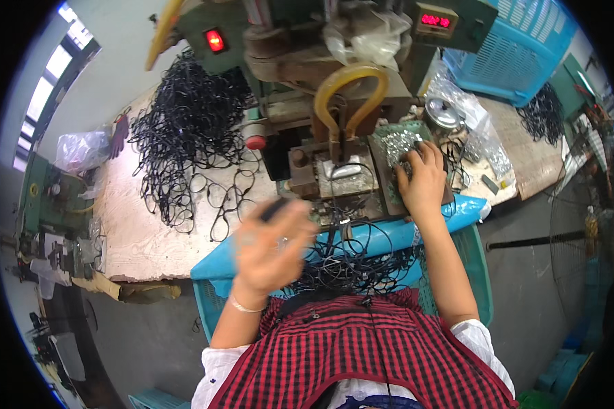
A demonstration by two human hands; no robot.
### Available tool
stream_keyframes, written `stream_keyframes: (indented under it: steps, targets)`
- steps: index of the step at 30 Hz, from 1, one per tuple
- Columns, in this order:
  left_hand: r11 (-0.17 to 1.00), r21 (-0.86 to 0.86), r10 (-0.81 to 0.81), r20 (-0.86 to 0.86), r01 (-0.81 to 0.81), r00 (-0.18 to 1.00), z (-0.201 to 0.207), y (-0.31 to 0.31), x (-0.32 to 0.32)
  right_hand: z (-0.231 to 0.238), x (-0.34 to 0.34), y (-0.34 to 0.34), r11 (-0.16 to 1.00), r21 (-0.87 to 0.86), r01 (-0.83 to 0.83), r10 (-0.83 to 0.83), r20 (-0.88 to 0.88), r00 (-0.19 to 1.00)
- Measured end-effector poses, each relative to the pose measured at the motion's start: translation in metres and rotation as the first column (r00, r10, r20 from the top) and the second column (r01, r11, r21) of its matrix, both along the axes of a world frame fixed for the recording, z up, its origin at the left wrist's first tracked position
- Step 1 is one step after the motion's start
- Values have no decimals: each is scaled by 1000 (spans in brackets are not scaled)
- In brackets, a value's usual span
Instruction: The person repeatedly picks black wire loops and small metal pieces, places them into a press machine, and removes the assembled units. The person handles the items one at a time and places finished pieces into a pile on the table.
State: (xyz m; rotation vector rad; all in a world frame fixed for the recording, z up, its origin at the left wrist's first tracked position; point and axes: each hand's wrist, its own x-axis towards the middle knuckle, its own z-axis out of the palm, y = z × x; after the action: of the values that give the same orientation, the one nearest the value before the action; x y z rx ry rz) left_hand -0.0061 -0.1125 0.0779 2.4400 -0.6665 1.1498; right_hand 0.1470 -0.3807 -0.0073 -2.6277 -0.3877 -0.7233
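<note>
My right hand (424, 178) reaches into a metal tray (393, 208) beside the press. Its fingers curl down with dark coverings at the tips, among small silvery metal parts (397, 144). Whatever they pinch is hidden. Smeared by motion, my left hand (274, 247) hovers left of the press, above the blue padded edge; a black patch shows at its fingers, and I cannot tell if it holds anything. Between my hands, a thin black cord (359, 165) runs over the press's metal work block (353, 184). More black cords (348, 267) lie tangled at my lap.
The green press (266, 44) with a yellow hose loop (351, 71) stands ahead. A big heap of black cord loops (191, 102) covers the table's left. At right are a lidded metal pot (442, 113), plastic bags and a blue crate (515, 58). A blue padded roll (382, 235) lines the front edge.
</note>
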Motion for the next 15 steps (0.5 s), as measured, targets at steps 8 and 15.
stream_keyframes:
  steps: [8, 15]
  targets:
    - [627, 290, 774, -339, -723, 535, -19, 134, -12, 14, 12, -5, 980, 192, -56, 51, 33, 998]
    - [701, 352, 649, -676, -621, 349, -103, 169, 0, 10, -2, -14, 872, 487, -42, 57, -17, 998]
